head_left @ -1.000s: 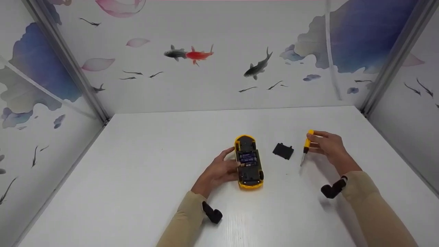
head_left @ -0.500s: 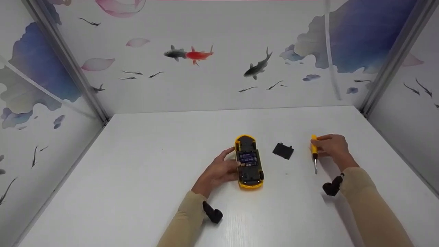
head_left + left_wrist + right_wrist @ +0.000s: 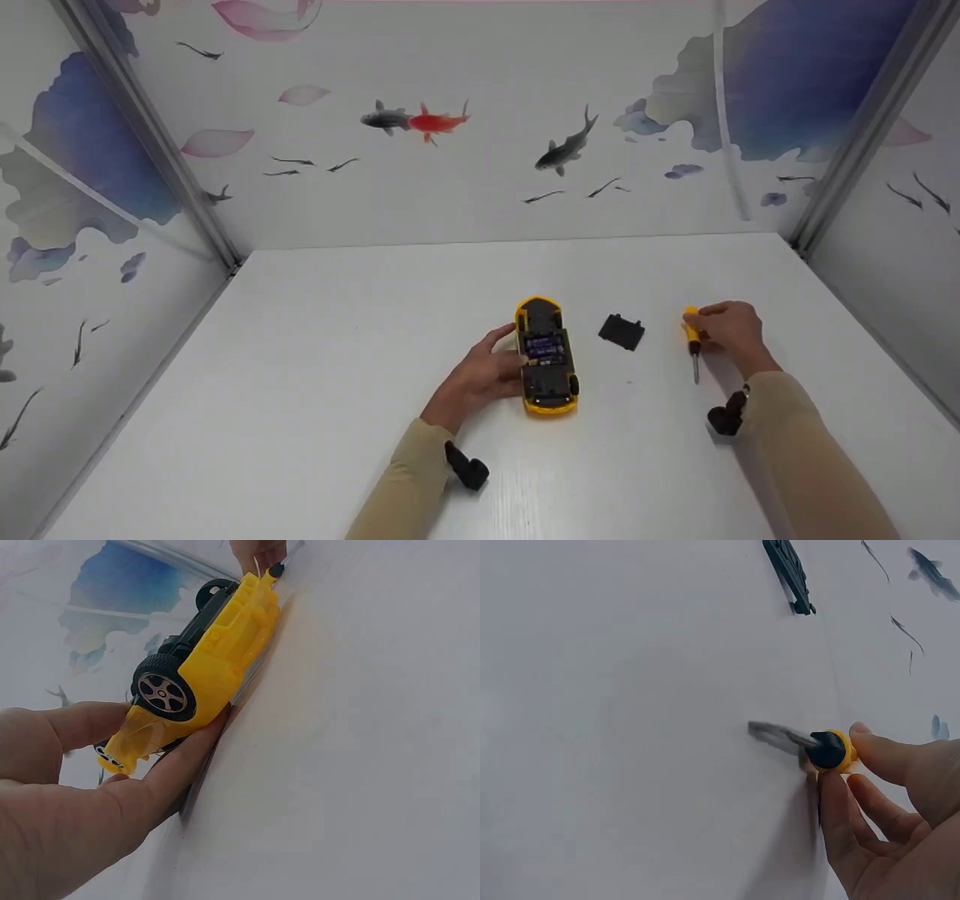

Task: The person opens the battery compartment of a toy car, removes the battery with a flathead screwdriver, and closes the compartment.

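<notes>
A yellow toy car (image 3: 549, 386) lies wheels up on the white table, its black underside facing me. Batteries (image 3: 544, 349) with purple-blue wrappers sit in its uncovered compartment. My left hand (image 3: 474, 379) grips the car from the left side; the left wrist view shows the thumb and fingers around its yellow body (image 3: 217, 652). At the right, my right hand (image 3: 731, 331) pinches a screwdriver (image 3: 692, 337) by its yellow handle. The metal shaft (image 3: 780, 733) points toward me, low over the table. Whether its tip touches the surface, I cannot tell.
A black battery cover (image 3: 622, 332) with small tabs lies between the car and the screwdriver. A tiny speck (image 3: 629, 382) is on the table (image 3: 337, 375) in front of the cover. Printed wall panels enclose the back and both sides.
My right hand has moved slightly right and toward me, lowering the screwdriver, whose tip has swung rightward. My left hand and the car have stayed in place.
</notes>
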Tool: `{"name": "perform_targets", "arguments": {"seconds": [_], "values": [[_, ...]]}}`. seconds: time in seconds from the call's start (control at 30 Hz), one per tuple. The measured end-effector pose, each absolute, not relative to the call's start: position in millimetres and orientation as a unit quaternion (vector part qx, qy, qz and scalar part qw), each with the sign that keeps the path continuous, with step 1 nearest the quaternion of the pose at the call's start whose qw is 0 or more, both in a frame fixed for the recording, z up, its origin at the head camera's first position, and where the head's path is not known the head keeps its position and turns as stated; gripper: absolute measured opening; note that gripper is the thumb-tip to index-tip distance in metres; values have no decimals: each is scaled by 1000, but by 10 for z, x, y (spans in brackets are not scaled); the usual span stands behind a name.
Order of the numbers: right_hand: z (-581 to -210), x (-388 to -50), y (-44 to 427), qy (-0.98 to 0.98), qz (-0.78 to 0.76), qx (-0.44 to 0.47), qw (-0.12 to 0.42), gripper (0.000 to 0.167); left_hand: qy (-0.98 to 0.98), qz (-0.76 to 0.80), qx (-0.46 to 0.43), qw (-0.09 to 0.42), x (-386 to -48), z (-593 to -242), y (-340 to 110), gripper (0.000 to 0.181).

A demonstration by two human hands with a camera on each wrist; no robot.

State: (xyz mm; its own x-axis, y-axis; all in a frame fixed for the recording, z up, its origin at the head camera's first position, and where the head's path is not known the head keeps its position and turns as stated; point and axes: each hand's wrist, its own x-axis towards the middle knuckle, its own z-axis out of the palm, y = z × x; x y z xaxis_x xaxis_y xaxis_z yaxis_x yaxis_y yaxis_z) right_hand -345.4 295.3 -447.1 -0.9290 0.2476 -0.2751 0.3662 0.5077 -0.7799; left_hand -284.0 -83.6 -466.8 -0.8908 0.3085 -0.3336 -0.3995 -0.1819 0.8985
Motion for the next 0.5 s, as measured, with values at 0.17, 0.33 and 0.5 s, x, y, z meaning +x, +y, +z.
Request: {"name": "perform_targets", "arguments": {"seconds": [0.17, 0.33, 0.5], "values": [[-4461, -3445, 2955, 862, -470, 178, 68, 60, 595, 770, -36, 228, -2829, -4655, -828, 80], [-4446, -3428, 2983, 863, -469, 169, 81, 63, 599, 768, -30, 226, -2826, -4641, -823, 79], [-4418, -3390, 2994, 868, -463, 156, 83, 64, 598, 768, -31, 227, -2825, -4651, -826, 80]]}}
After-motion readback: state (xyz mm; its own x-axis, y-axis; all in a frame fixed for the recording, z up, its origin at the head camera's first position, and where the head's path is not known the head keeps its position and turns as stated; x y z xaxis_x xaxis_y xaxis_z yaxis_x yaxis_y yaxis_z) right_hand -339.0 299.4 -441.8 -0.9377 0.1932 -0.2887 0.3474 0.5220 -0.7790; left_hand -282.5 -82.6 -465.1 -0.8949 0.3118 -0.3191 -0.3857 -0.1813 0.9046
